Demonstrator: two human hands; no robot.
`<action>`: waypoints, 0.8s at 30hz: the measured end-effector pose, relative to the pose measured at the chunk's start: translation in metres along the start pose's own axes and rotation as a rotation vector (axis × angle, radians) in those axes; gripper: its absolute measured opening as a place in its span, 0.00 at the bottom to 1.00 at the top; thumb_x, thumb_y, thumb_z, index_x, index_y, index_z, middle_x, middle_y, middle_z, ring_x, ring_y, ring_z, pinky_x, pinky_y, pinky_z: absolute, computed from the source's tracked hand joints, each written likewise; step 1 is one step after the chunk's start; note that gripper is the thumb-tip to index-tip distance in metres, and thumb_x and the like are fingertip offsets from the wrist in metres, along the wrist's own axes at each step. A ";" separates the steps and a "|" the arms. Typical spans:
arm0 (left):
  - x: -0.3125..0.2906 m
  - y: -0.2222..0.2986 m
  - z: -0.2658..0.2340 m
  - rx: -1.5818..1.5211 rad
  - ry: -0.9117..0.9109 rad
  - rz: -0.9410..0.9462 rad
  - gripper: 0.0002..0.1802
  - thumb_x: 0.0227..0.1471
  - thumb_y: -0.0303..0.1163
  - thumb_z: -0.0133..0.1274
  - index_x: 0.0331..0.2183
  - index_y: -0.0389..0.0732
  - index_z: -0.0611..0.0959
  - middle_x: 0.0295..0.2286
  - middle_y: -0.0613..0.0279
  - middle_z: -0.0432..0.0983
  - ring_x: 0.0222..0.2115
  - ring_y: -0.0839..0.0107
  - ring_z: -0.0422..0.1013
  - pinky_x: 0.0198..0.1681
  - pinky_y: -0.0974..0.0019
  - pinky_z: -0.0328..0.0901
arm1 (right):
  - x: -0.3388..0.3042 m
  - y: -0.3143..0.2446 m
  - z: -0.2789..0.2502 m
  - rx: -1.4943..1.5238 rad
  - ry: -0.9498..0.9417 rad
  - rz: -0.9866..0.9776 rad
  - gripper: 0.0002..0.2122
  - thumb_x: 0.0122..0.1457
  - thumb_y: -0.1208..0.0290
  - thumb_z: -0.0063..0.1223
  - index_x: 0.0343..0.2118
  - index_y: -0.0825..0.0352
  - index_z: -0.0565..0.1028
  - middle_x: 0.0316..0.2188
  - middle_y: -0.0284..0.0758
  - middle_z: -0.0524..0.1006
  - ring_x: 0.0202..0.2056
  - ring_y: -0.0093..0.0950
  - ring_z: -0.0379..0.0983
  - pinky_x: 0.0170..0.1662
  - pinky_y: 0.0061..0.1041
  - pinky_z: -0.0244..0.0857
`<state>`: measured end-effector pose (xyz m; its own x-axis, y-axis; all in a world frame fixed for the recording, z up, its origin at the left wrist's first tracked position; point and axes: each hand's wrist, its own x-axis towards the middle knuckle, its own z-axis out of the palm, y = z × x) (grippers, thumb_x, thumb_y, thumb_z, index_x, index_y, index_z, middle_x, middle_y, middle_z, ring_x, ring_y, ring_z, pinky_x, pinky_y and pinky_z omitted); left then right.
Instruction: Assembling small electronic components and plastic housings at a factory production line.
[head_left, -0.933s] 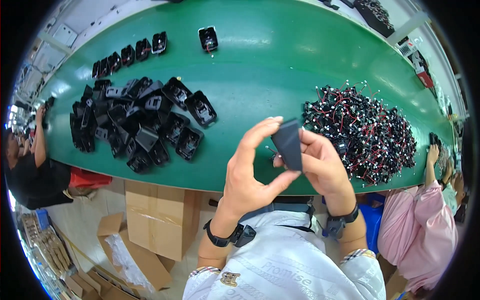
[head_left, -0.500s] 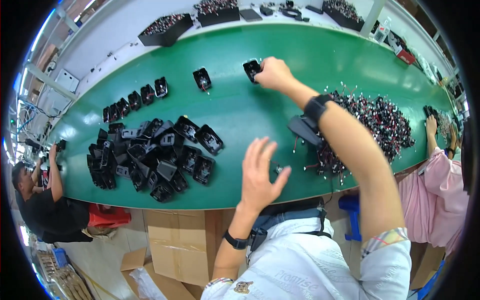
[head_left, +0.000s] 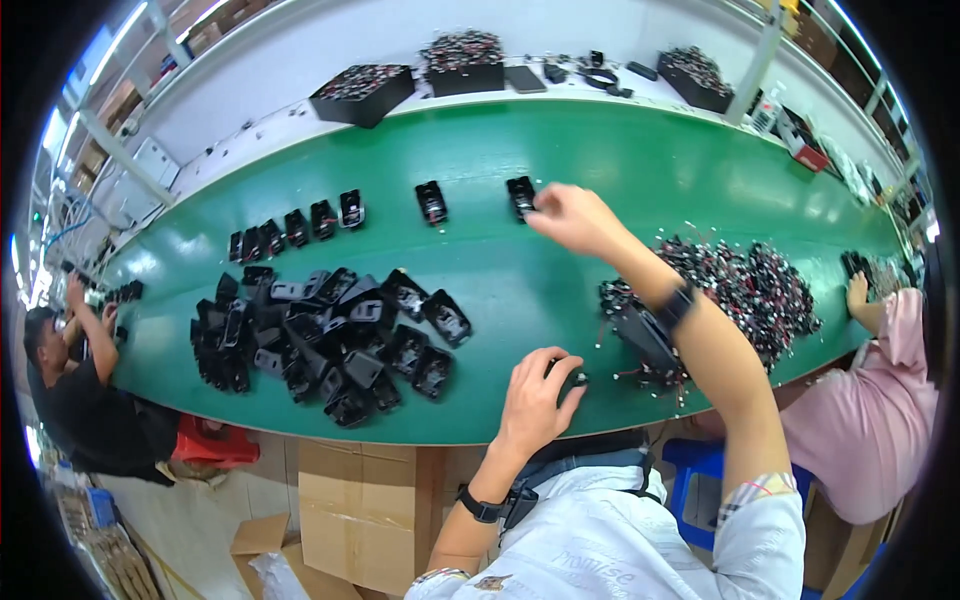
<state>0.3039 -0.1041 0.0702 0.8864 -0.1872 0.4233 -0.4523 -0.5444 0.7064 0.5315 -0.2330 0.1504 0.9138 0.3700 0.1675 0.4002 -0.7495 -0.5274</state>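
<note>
My left hand [head_left: 537,402] is low over the table's near edge, its fingers and thumb curled round a small dark part [head_left: 581,379] with a light spot on it; most of that part is hidden. Farther off, my right hand [head_left: 580,217] has its bent fingertips at the right edge of a black plastic housing [head_left: 520,197], which lies on the green table. Another housing [head_left: 431,202] lies to its left. Beyond that, several more stand in a row [head_left: 296,227]. Under my right forearm spreads a heap of small wired parts [head_left: 745,285] with white connectors.
A pile of black housings [head_left: 320,335] covers the table's left part. Trays of wired parts [head_left: 362,92] stand on the white shelf behind. Co-workers sit at left [head_left: 75,390] and right [head_left: 880,400]. A black wedge-shaped object [head_left: 643,336] lies against the heap.
My left hand has gone from spread to curled round a small part, lower over the table. My right hand has drawn slightly rightward from the housing. The whole view has shifted.
</note>
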 end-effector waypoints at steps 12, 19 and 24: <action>-0.005 -0.006 0.020 -0.161 0.077 -0.120 0.19 0.46 0.30 0.62 0.42 0.40 0.78 0.36 0.53 0.77 0.40 0.52 0.74 0.45 0.53 0.67 | -0.214 -0.019 0.051 0.799 0.029 0.261 0.07 0.63 0.78 0.58 0.40 0.77 0.79 0.30 0.33 0.82 0.31 0.18 0.78 0.33 0.15 0.72; -0.023 -0.002 -0.040 0.287 0.474 -0.032 0.25 0.46 0.31 0.62 0.48 0.40 0.78 0.45 0.50 0.73 0.50 0.47 0.69 0.57 0.49 0.63 | -0.211 -0.003 0.080 0.698 0.219 0.120 0.04 0.59 0.81 0.60 0.35 0.73 0.78 0.29 0.33 0.79 0.28 0.17 0.74 0.33 0.17 0.71; -0.035 -0.015 -0.072 0.671 0.745 -0.170 0.24 0.45 0.28 0.60 0.47 0.40 0.78 0.49 0.51 0.70 0.56 0.47 0.64 0.58 0.47 0.61 | -0.209 -0.010 0.072 0.649 0.227 -0.141 0.04 0.56 0.83 0.59 0.35 0.73 0.78 0.39 0.40 0.79 0.37 0.27 0.77 0.38 0.24 0.74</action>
<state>0.2726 -0.0302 0.0854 0.5432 0.3680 0.7546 0.0256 -0.9057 0.4232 0.3313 -0.2635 0.0607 0.8764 0.2632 0.4033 0.4582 -0.1979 -0.8666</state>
